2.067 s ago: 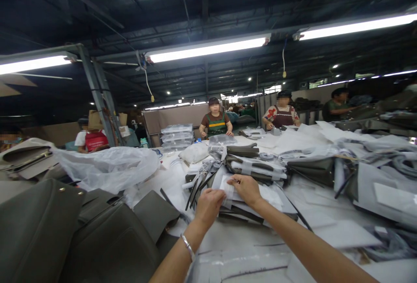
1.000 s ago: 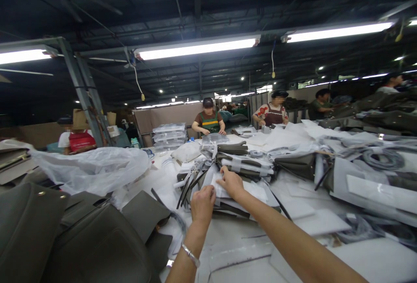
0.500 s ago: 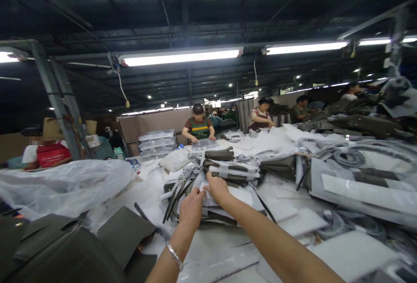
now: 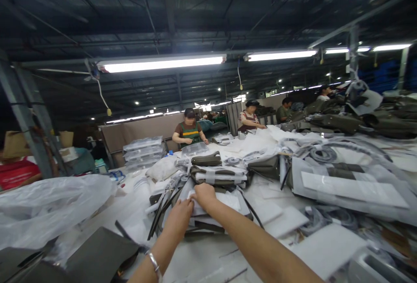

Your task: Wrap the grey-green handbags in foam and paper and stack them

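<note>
In the head view, a dark olive bag with white wrapping lies in front of me, its thin straps hanging down on both sides. My left hand, with a silver bangle on its wrist, has its fingers closed at the left part of the white wrapping sheet on top. Close beside it, my right hand curls its fingers on the same sheet. The fingertips of both hands are partly hidden. Just behind them sits a stack of wrapped olive bags.
Clear plastic film bunches at the left, above a dark olive piece. White foam sheets and a large wrapped bag lie at the right. Across the table a co-worker stands near stacked clear packages.
The camera view has turned to the right, so the scene sits further left. Both hands stay close together on the wrapping of the same bag. The co-worker across the table has raised their hands.
</note>
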The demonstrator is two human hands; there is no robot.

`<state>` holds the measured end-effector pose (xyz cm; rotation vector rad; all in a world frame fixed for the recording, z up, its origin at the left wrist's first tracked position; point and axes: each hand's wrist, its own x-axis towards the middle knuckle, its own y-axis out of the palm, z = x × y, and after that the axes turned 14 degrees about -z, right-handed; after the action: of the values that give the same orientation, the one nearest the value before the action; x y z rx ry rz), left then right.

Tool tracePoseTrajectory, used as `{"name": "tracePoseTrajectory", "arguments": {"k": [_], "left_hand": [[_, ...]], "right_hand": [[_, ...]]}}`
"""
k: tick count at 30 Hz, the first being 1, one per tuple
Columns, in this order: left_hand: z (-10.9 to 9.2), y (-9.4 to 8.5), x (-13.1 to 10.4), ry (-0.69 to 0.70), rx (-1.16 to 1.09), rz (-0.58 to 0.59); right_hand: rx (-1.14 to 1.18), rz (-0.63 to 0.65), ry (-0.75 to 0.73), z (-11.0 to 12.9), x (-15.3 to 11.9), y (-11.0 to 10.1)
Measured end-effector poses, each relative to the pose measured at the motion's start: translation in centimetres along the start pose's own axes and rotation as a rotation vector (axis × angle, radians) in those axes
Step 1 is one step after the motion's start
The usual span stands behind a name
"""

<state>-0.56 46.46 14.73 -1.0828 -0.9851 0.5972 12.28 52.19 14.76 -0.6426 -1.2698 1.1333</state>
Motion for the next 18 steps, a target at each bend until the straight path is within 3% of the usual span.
{"name": "tracePoseTrajectory", "arguments": {"k": [6, 10, 14, 18], "left_hand": [[1.1, 0.3, -0.5, -0.071, -0.079, 0.039], [1.3, 0.5, -0.7, -0.098, -0.114, 0.036], [1.6, 0.8, -0.8, -0.114, -0.149, 0.032], [1.6, 0.5, -0.8, -0.131, -0.184, 0.025]], "right_hand": [[0.061, -0.009, -0.005, -0.4, -0.8, -1.2], [0.158, -0.069, -0.125, -0.9, -3.4, -3.3], [0.323, -0.066, -0.334, -0.3, -10.6, -4.4], [0.710, 0.194, -0.440, 1.9, -19.9, -3.1]]}}
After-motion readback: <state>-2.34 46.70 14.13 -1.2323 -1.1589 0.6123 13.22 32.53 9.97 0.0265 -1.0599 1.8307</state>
